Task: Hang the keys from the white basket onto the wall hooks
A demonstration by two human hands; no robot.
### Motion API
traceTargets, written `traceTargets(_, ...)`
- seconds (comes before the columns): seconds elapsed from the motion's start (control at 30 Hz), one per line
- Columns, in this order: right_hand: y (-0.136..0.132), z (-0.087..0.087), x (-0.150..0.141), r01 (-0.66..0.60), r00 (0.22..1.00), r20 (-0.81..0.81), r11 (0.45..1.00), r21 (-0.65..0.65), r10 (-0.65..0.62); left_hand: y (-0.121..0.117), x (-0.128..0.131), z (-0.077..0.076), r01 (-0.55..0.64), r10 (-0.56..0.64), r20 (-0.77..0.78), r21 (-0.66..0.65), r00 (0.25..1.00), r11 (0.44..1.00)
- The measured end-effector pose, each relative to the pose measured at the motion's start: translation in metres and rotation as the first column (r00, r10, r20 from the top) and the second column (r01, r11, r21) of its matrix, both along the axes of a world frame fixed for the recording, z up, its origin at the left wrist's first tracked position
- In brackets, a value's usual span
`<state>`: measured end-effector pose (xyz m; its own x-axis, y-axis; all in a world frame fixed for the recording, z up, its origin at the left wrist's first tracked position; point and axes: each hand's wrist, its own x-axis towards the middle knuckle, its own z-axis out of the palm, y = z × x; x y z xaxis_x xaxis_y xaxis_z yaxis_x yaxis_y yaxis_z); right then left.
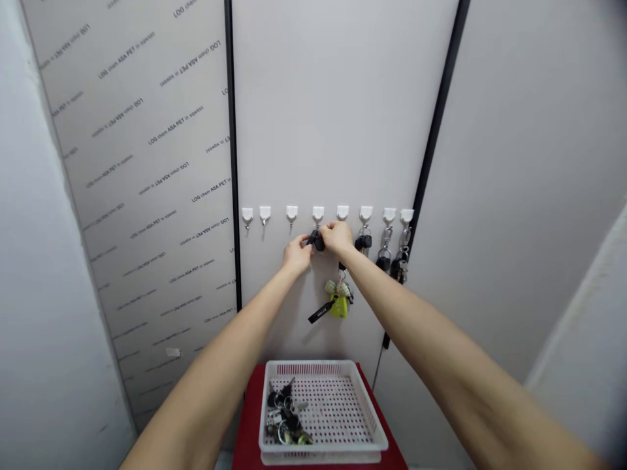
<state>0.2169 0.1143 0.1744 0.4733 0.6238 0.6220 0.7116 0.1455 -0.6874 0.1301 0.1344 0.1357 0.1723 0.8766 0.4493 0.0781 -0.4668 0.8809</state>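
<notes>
Both my hands meet below a white wall hook (318,213) in the middle of the row. Black-headed keys (318,242) are gripped between them, close under that hook. Fingers of my left hand (297,253) pinch the keys from the left. My right hand (337,236) is closed at the top of the bunch, near the hook's tip; my fingers hide whether a ring is on the hook. Just below my right wrist hangs a key bunch with a yellow-green tag (339,307) and a black strap (321,312). To the right hang more black keys (363,242).
A white perforated basket (343,408) stands on a red surface (247,418) below, with several loose keys (287,418) on its left side. Bare hooks (265,213) line the left of the row. Further key bunches (401,264) hang at the right, beside a black strip (434,140).
</notes>
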Motion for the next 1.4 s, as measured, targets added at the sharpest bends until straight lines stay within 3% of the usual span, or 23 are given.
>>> traceTargets(0.1, -0.002, -0.006, 0.002, -0.02, 0.998, 0.054, 1.0, -0.008, 0.021, -0.002, -0.009, -0.021, -0.011, 0.012, -0.062, 0.015, 0.998, 1.0)
traceTargets(0.2, -0.01, -0.029, 0.006, -0.07, 0.996, 0.057, 0.989, 0.129, 0.063, -0.014, -0.027, -0.057, 0.014, -0.016, -0.083, -0.027, 0.996, 1.0)
traceTargets(0.27, -0.022, -0.06, 0.004, -0.119, 0.992, 0.07, 0.969, 0.217, 0.106, -0.025, -0.042, -0.087, 0.045, -0.052, -0.103, -0.068, 0.993, 0.997)
traceTargets(0.33, -0.042, -0.105, -0.002, -0.209, 0.975, 0.113, 0.959, 0.193, 0.19, -0.038, -0.057, -0.122, 0.066, -0.077, -0.142, -0.082, 0.987, 0.994)
traceTargets(0.4, -0.065, -0.158, -0.013, -0.343, 0.927, 0.162, 0.939, 0.007, 0.338, -0.053, -0.07, -0.156, 0.067, -0.081, -0.238, -0.064, 0.968, 0.996)
traceTargets(0.5, -0.094, -0.231, -0.03, -0.484, 0.805, 0.156, 0.786, -0.385, 0.572, -0.072, -0.086, -0.2, 0.043, -0.037, -0.466, 0.004, 0.884, 0.999)
traceTargets(0.53, -0.099, -0.248, -0.034, -0.491, 0.775, 0.149, 0.733, -0.47, 0.614, -0.077, -0.09, -0.211, 0.042, -0.022, -0.532, 0.027, 0.846, 0.999)
traceTargets(0.6, -0.103, -0.27, -0.039, -0.453, 0.758, 0.155, 0.683, -0.573, 0.633, -0.082, -0.095, -0.228, 0.061, -0.007, -0.616, 0.066, 0.787, 0.996)
traceTargets(0.73, -0.099, -0.274, -0.04, -0.344, 0.778, 0.145, 0.608, -0.716, 0.612, -0.083, -0.098, -0.242, 0.083, 0.013, -0.651, 0.118, 0.759, 0.99)
traceTargets(0.83, -0.098, -0.27, -0.041, -0.349, 0.77, 0.103, 0.549, -0.759, 0.63, -0.082, -0.098, -0.244, 0.087, 0.014, -0.653, 0.123, 0.757, 0.989)
traceTargets(0.93, -0.098, -0.271, -0.042, -0.363, 0.747, 0.118, 0.55, -0.752, 0.654, -0.082, -0.098, -0.243, 0.095, 0.01, -0.655, 0.124, 0.755, 0.988)
traceTargets(1.03, -0.095, -0.271, -0.039, -0.336, 0.784, 0.121, 0.58, -0.742, 0.609, -0.082, -0.099, -0.242, 0.097, 0.014, -0.675, 0.127, 0.738, 0.987)
traceTargets(1.17, -0.092, -0.268, -0.028, -0.4, 0.848, 0.01, 0.652, -0.644, 0.53, -0.083, -0.1, -0.239, 0.111, 0.012, -0.729, 0.12, 0.684, 0.987)
traceTargets(1.3, -0.094, -0.261, -0.02, -0.621, 0.777, -0.252, 0.637, -0.458, 0.577, -0.086, -0.095, -0.231, 0.109, 0.004, -0.772, 0.095, 0.636, 0.989)
traceTargets(1.4, -0.094, -0.255, -0.019, -0.701, 0.708, -0.431, 0.633, -0.329, 0.56, -0.089, -0.089, -0.224, 0.116, -0.025, -0.748, 0.07, 0.664, 0.991)
